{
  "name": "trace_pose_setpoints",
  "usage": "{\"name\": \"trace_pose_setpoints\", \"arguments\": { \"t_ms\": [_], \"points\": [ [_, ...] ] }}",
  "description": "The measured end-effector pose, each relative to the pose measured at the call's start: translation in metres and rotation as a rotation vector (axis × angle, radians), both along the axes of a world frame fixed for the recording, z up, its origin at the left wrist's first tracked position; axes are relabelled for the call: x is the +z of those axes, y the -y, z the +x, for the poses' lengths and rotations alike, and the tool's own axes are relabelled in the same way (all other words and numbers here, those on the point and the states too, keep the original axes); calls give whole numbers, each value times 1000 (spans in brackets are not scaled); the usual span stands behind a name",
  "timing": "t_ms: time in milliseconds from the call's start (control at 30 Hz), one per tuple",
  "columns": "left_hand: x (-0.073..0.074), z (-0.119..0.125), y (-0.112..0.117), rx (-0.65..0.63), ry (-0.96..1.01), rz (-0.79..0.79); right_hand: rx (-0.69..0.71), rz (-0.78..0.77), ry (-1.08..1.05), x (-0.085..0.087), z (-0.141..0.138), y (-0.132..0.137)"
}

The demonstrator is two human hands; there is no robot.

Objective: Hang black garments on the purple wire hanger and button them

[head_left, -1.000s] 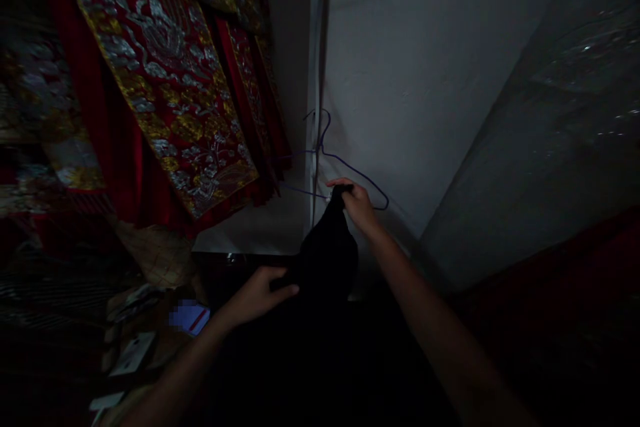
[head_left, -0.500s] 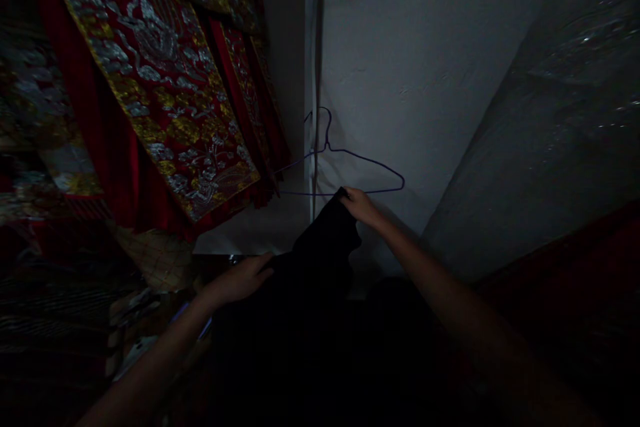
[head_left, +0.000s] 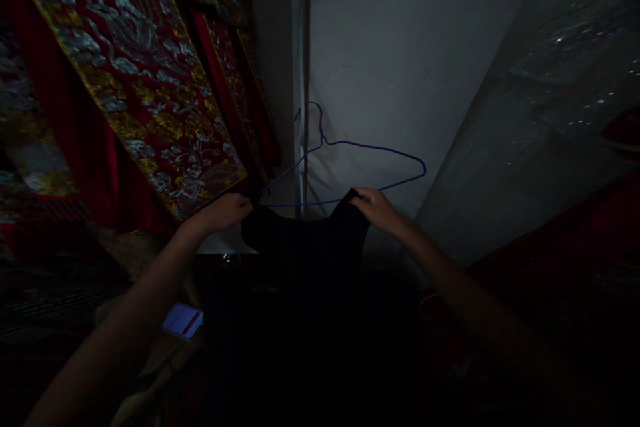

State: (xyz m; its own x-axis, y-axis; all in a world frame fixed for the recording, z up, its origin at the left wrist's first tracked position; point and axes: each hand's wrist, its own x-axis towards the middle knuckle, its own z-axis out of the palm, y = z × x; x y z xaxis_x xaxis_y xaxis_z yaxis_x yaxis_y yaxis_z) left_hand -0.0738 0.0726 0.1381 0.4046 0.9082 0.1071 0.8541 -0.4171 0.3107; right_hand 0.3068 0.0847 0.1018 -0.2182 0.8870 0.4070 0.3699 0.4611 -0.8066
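A black garment [head_left: 305, 247] is stretched between my two hands, its neckline curving between two shoulder parts. My left hand [head_left: 227, 210] pinches one shoulder at the left. My right hand [head_left: 375, 209] pinches the other shoulder. Just beyond the garment hangs a thin purple clothes hanger [head_left: 373, 145], its hook up by a narrow vertical strip [head_left: 303, 67]. The hanger's lower bar runs close behind both shoulders; whether cloth and bar touch I cannot tell. Darkness hides the garment's lower part.
Red hangings [head_left: 150, 80] with gold and silver embroidery fill the left side. A pale wall [head_left: 390, 27] stands ahead, with shiny plastic-like sheeting [head_left: 545, 100] at the right. Low on the left, a lit phone [head_left: 183, 321] lies near my left forearm. The scene is very dim.
My left hand has risen and now grips the garment's left shoulder, so the neckline is spread wide. My right hand has moved slightly right. The hanger has tilted, and the phone screen now shows.
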Motion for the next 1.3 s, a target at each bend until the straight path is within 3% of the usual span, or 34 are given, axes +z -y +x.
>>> {"name": "trace_pose_setpoints", "arguments": {
  "t_ms": [67, 133, 200, 300, 400, 567, 733, 800, 967, 1033, 1100, 1233, 1300],
  "points": [
    [-6, -3, -5, -46, -44, -173, -2, 23, 0, -1, -1, 4],
    [-10, -6, -5, -80, -53, -211, 9, 11, 0, 0, -3, 7],
    [-9, -6, -2, -100, -19, -84, 24, -5, 0, 2, -5, 9],
    [4, -4, 3, -127, 78, 253, 36, -18, -13, 3, -9, 11],
    [17, 3, 4, -67, 142, 472, 61, -67, -52, -2, -18, 13],
    [25, 32, -3, 19, 280, 444, 117, -70, -115, -19, -40, 18],
    [26, 52, -12, -75, 344, 447, 140, -13, -120, -17, -46, 21],
    [28, 50, -15, -98, 327, 440, 67, 39, -143, -12, -38, 22],
    [34, 27, -20, -73, 276, 468, -321, 191, -321, -1, 1, 24],
    [39, 20, -21, -78, 252, 469, -417, 237, -382, 3, 20, 21],
    [43, 16, -22, -100, 234, 445, -370, 150, -361, 12, 39, 15],
    [45, 12, -23, -105, 269, 438, -15, -310, -217, 38, 68, 6],
    [42, 9, -26, -93, 335, 444, 46, -441, -197, 48, 71, 3]
  ]
}}
